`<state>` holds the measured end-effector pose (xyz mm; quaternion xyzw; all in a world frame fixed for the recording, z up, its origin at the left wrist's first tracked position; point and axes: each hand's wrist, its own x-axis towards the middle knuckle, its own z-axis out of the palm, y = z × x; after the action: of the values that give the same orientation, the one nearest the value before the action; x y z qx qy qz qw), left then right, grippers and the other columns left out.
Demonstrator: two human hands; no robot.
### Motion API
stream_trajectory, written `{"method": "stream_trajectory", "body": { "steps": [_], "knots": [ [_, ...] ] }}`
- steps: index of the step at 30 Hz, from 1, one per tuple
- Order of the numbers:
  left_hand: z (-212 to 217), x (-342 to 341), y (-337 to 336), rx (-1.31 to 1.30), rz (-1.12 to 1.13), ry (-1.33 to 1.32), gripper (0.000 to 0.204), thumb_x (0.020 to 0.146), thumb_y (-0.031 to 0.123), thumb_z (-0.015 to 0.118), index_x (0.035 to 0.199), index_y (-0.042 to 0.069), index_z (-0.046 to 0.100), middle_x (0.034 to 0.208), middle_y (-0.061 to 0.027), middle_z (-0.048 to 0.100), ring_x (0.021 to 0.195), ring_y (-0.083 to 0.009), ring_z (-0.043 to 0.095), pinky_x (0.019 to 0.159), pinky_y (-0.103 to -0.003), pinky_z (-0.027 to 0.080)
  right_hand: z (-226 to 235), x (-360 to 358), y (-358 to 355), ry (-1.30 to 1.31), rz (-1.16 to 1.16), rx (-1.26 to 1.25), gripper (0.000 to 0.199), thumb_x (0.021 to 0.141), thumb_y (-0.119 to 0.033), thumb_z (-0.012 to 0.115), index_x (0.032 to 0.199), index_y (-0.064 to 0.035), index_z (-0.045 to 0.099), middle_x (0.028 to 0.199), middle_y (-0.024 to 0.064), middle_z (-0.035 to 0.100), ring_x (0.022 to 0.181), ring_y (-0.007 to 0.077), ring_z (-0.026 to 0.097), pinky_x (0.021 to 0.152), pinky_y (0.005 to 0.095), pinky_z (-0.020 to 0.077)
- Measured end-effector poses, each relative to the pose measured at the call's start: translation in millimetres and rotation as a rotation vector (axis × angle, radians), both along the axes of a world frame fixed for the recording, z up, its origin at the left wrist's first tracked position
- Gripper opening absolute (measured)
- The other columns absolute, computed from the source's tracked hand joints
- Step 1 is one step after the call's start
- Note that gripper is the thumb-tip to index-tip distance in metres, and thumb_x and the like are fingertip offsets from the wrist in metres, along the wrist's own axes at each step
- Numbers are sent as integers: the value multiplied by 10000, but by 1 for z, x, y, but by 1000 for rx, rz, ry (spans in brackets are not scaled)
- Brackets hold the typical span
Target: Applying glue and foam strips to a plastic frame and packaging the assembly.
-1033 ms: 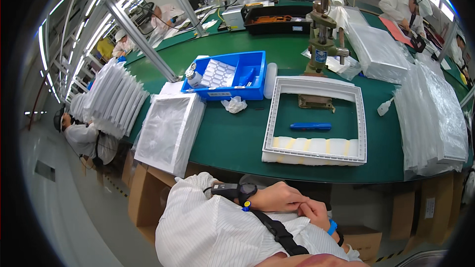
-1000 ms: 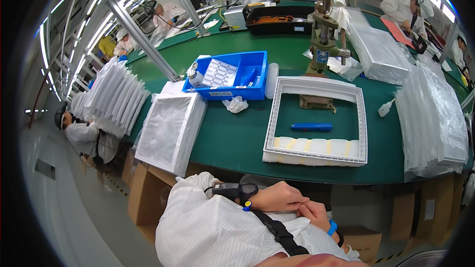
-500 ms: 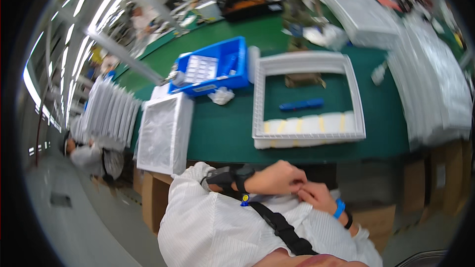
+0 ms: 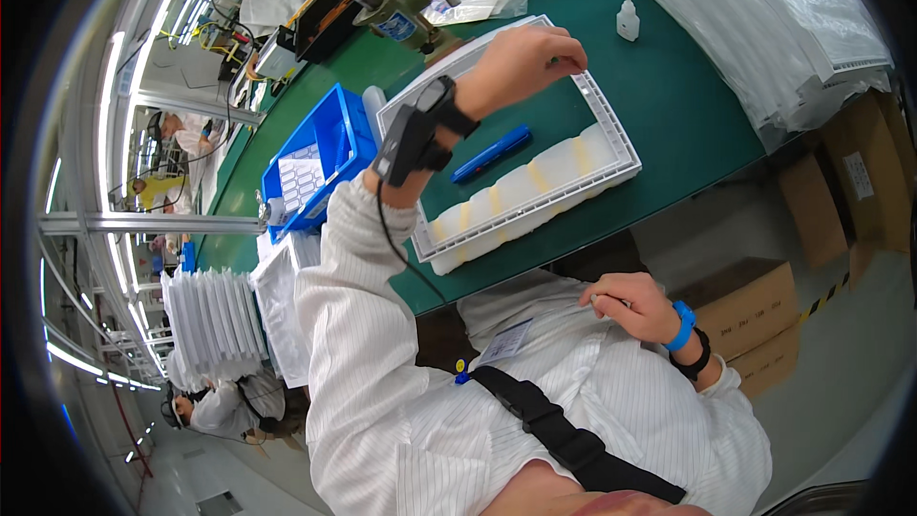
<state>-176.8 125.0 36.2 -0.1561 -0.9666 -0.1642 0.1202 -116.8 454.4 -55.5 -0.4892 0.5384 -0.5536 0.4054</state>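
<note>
Left hand (image 4: 523,65): fingers curled over the far right corner of the white frame (image 4: 611,129); grip or contact cannot be told. Frame: on the green counter (image 4: 693,119), extending nearer and leftward from those fingers, long axis slanting lower left to upper right; left hand nearer. Blue pen (image 4: 491,154): inside the opening, roughly along that axis. Right hand (image 4: 638,308): before the body, apart from the frame, fingers bent, hold unclear.

Head-worn fisheye view, looking down, both hands (image 4: 525,62) (image 4: 635,306) close, green workbench (image 4: 683,100) beyond
</note>
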Motion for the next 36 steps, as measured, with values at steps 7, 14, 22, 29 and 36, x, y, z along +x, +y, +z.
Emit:
{"method": "stream_trajectory", "body": {
  "steps": [7, 14, 22, 29, 36],
  "knots": [
    [-27, -25, -17, 8, -92, -100, 75, 853, 111, 698, 923, 95, 717, 943, -36, 661, 859, -227, 645, 741, -330, 522, -10, -9, 10, -69, -49, 34, 165, 918, -69, 548, 978, 0, 685, 771, 94, 648, 655, 174, 616, 606, 292, 480],
    [-32, -31, -19, -13, -175, -19, 96, 830, 95, 716, 924, 104, 735, 933, -23, 660, 850, -221, 642, 736, -328, 524, -12, -20, 3, -117, -45, 19, 163, 913, -63, 545, 966, 4, 685, 771, 97, 644, 646, 169, 611, 598, 287, 475],
    [-46, -16, -20, -88, -203, 135, 207, 804, 70, 738, 998, 140, 751, 1005, -24, 679, 863, -228, 653, 740, -342, 534, -4, -33, 6, -97, -122, 37, 161, 917, -55, 546, 966, 2, 689, 780, 93, 649, 658, 156, 621, 597, 281, 482],
    [-70, 1, -23, -96, -141, 259, 241, 822, 49, 708, 1048, 129, 726, 1045, -39, 680, 870, -241, 656, 748, -354, 536, 28, -89, 14, 154, -469, -34, 197, 992, -82, 490, 1028, 12, 659, 826, 71, 605, 690, 100, 534, 601, 242, 421],
    [-76, 7, -4, 109, -25, 376, 197, 832, 45, 692, 1021, 100, 709, 1050, -49, 680, 889, -229, 657, 760, -349, 530, 61, -137, -17, 935, -702, -494, 151, 933, -41, 577, 1047, -23, 673, 917, 81, 579, 872, 191, 536, 719, 273, 450]
  ]
}}
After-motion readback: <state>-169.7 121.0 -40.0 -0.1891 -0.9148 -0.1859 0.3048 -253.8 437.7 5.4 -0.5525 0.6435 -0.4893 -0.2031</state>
